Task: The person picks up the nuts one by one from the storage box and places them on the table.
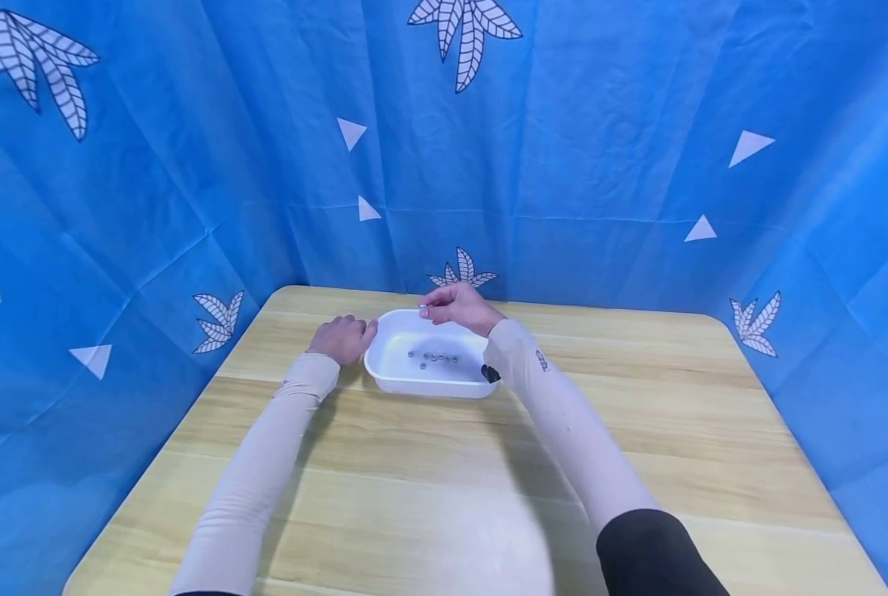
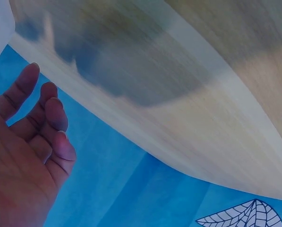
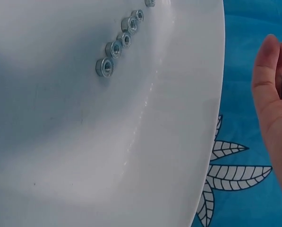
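Note:
A white plastic tray (image 1: 429,386) stands on the table, with several small metal flange nuts (image 3: 104,67) on its floor. Most of the nuts lie in a loose row; a couple sit apart from it. Above the tray's far rim, my right hand (image 1: 462,307) pinches a small shiny nut between thumb and forefinger; the right wrist view barely shows it at the edge. My left hand (image 1: 342,338) is at the tray's left end, thumb side against the rim. Its fingers (image 2: 55,113) are loosely bent and hold nothing in the left wrist view.
The light wooden table (image 1: 399,488) extends around the tray. Blue curtains (image 1: 600,149) with white leaf and triangle prints hang close behind its far edge and along both sides. A small black object (image 1: 491,373) shows under the right wrist, beside the tray's right end.

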Tool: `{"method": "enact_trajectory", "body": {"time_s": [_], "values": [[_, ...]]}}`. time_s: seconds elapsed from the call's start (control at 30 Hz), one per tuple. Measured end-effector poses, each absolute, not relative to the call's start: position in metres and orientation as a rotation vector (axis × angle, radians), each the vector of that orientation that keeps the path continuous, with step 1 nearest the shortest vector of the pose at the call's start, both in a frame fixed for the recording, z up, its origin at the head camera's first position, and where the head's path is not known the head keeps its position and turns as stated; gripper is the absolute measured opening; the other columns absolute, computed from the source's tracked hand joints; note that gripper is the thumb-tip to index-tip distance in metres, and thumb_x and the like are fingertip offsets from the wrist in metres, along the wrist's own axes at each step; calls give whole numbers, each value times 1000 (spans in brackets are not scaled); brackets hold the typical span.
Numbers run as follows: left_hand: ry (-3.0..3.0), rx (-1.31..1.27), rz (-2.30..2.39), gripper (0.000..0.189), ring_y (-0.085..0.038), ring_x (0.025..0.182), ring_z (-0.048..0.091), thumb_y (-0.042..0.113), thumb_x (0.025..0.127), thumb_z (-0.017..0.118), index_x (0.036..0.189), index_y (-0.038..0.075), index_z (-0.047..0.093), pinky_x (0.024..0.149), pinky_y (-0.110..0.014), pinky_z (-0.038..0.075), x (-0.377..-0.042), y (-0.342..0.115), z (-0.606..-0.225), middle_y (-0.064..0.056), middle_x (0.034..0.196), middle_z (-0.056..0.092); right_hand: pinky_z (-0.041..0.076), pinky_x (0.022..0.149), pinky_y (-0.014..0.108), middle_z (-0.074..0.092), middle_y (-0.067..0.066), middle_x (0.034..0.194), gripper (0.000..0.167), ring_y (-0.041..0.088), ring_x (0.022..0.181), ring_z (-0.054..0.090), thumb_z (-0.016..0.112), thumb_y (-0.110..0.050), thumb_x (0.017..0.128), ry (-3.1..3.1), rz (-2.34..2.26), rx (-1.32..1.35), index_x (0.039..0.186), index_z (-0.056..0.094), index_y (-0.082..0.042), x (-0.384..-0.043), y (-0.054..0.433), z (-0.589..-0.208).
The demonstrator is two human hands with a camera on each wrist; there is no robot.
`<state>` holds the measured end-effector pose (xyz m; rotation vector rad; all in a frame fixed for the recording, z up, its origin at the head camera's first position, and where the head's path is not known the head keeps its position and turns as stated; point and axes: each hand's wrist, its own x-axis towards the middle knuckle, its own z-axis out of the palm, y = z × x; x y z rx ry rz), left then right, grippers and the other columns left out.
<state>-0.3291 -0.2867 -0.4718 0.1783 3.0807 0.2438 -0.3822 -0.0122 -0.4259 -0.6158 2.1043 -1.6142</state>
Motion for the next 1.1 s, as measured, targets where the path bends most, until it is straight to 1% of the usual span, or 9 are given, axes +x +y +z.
{"method": "enact_trajectory", "body": {"time_s": [0.1, 0.33, 0.53, 0.63, 0.8, 0.9, 1.0, 1.03, 1.1], "values": [[3083, 189, 244, 76, -41, 118, 63, 52, 107, 16, 130, 0, 67, 101, -59, 50, -329, -286, -472, -22, 126, 68, 51, 109, 57, 76, 18, 117, 38, 50, 122, 64, 77, -9, 93, 2105, -1621, -603, 127, 68, 5, -381, -9, -424], [3074, 201, 247, 74, -41, 118, 63, 50, 108, 17, 130, 0, 67, 101, -59, 50, -328, -285, -471, -23, 127, 68, 54, 106, 53, 78, 15, 112, 31, 52, 121, 64, 79, -10, 91, 2120, -1614, -591, 120, 74, -1, -379, -3, -423], [3071, 193, 255, 72, -42, 118, 63, 49, 109, 19, 130, 0, 67, 102, -59, 50, -326, -285, -468, -23, 126, 68, 52, 108, 54, 78, 14, 113, 30, 42, 109, 72, 79, -13, 92, 2161, -1575, -599, 119, 74, -2, -378, 4, -420], [3075, 199, 253, 73, -42, 118, 63, 50, 109, 18, 129, -1, 67, 101, -59, 50, -326, -285, -468, -23, 126, 68, 49, 110, 59, 77, 15, 115, 31, 42, 111, 71, 78, -13, 93, 2156, -1576, -588, 121, 73, -1, -377, 7, -418], [3082, 213, 250, 75, -42, 118, 63, 50, 109, 16, 129, -1, 67, 101, -60, 50, -326, -285, -469, -24, 127, 68, 47, 111, 60, 76, 16, 117, 33, 48, 119, 67, 77, -13, 93, 2155, -1583, -567, 123, 72, -1, -376, 14, -417], [3085, 218, 261, 73, -43, 119, 63, 49, 109, 17, 129, -1, 67, 101, -61, 50, -325, -284, -468, -24, 127, 68, 48, 110, 60, 76, 17, 117, 33, 39, 108, 73, 77, -11, 92, 2151, -1599, -568, 123, 72, 1, -376, 19, -417], [3087, 221, 266, 72, -44, 119, 62, 47, 110, 18, 129, -2, 67, 101, -61, 50, -323, -284, -466, -25, 127, 67, 49, 108, 61, 76, 19, 116, 32, 25, 96, 75, 77, -9, 92, 2151, -1612, -589, 121, 72, 3, -377, 24, -418], [3088, 222, 267, 71, -44, 118, 62, 47, 110, 19, 129, -2, 66, 101, -61, 50, -323, -284, -466, -25, 127, 67, 52, 106, 59, 76, 18, 115, 31, 21, 92, 75, 77, -9, 92, 2163, -1604, -596, 120, 73, 2, -377, 26, -419], [3088, 222, 264, 70, -44, 118, 62, 46, 110, 19, 129, -2, 66, 101, -62, 50, -323, -284, -465, -26, 127, 67, 56, 102, 54, 77, 18, 115, 29, 19, 89, 75, 77, -10, 92, 2182, -1594, -613, 119, 73, 1, -378, 30, -419]]}}
